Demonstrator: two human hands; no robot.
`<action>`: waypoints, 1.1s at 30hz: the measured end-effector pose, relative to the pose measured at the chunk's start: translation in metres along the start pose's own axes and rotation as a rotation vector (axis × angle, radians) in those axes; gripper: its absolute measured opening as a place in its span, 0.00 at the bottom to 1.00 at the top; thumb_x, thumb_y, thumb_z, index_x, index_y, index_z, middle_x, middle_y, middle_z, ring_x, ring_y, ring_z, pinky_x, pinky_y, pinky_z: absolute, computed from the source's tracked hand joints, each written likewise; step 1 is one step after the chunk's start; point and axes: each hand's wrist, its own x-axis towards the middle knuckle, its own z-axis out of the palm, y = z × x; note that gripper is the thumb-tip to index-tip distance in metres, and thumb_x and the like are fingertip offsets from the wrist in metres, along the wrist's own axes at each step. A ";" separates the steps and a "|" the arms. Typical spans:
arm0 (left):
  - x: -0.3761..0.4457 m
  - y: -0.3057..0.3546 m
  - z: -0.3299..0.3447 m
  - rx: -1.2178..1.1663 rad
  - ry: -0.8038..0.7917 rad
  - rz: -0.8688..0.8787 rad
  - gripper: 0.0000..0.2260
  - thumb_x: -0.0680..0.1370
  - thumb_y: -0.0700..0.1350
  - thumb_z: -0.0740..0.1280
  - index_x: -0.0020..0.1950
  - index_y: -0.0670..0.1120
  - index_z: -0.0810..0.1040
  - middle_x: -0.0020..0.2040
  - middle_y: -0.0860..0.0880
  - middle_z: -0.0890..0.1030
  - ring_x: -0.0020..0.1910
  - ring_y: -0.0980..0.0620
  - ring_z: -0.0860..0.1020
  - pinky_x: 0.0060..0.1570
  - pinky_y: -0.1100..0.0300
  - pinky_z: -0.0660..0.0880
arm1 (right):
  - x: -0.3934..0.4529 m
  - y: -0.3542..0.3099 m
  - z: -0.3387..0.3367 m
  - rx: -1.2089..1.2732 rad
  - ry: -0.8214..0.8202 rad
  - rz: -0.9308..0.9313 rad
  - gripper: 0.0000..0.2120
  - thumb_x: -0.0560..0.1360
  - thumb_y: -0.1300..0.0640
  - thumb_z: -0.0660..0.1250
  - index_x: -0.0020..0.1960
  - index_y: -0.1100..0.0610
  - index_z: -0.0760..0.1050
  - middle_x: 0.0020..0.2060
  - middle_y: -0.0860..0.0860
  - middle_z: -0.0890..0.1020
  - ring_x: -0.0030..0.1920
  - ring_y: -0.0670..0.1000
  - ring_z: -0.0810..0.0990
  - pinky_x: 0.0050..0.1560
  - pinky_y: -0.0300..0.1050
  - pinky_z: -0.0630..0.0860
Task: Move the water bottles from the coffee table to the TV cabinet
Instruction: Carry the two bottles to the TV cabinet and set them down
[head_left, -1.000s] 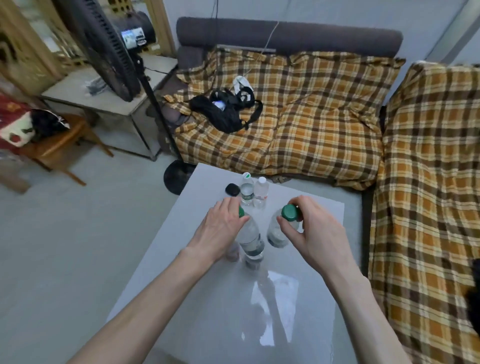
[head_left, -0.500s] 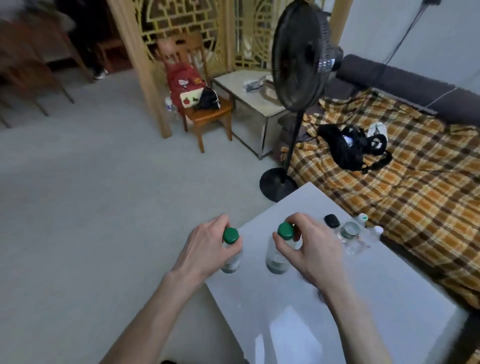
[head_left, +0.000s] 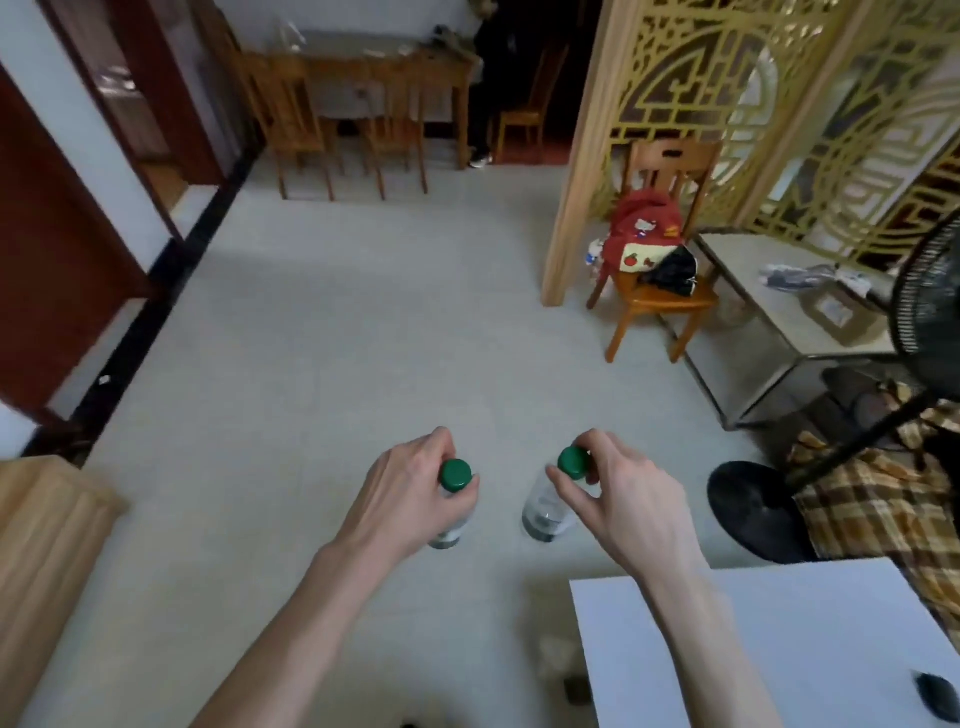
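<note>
Head view shows my fingers (head_left: 566, 488) curled round the necks of two bottles, pinching just under the caps. My left hand (head_left: 410, 499) holds one clear plastic water bottle with a green screw cap (head_left: 455, 475), and its body hangs down behind my palm, mostly hidden. My right hand (head_left: 623, 501) holds the second clear green-capped water bottle (head_left: 545, 512), which dangles tilted, base swung toward the middle. Both bottles are in the air above the pale tiled floor (head_left: 337, 338), clear of the white coffee-table bench (head_left: 753, 623) whose corner sits at lower right, with a small dark object (head_left: 937, 693) near its far edge.

I judge the step in hand to be the carry toward the TV cabinet, which I cannot pick out with certainty here. A neck pinch lets a bottle swing, so I should keep both grips firm, walk evenly, and hold the bottles apart so they do not knock together. A black pedestal fan base (head_left: 753, 512) sits on the floor to my right, so I should steer left of it.
</note>
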 end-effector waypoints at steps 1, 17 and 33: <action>0.000 -0.017 -0.013 0.016 0.014 -0.036 0.13 0.75 0.52 0.72 0.45 0.45 0.72 0.35 0.52 0.74 0.37 0.45 0.74 0.37 0.56 0.64 | 0.013 -0.018 0.009 -0.001 -0.013 -0.049 0.15 0.77 0.40 0.68 0.48 0.51 0.73 0.40 0.46 0.80 0.37 0.53 0.79 0.32 0.48 0.76; 0.003 -0.254 -0.180 0.108 0.316 -0.507 0.14 0.76 0.53 0.73 0.44 0.47 0.71 0.32 0.53 0.72 0.33 0.50 0.73 0.33 0.56 0.65 | 0.189 -0.278 0.160 0.135 -0.282 -0.568 0.14 0.76 0.41 0.68 0.49 0.52 0.74 0.40 0.46 0.80 0.40 0.53 0.80 0.38 0.46 0.75; 0.053 -0.427 -0.314 0.220 0.505 -0.926 0.12 0.75 0.55 0.72 0.45 0.50 0.72 0.35 0.51 0.79 0.34 0.50 0.78 0.33 0.49 0.77 | 0.350 -0.545 0.302 0.228 -0.465 -1.065 0.12 0.77 0.38 0.65 0.50 0.45 0.69 0.42 0.42 0.78 0.39 0.47 0.77 0.36 0.40 0.71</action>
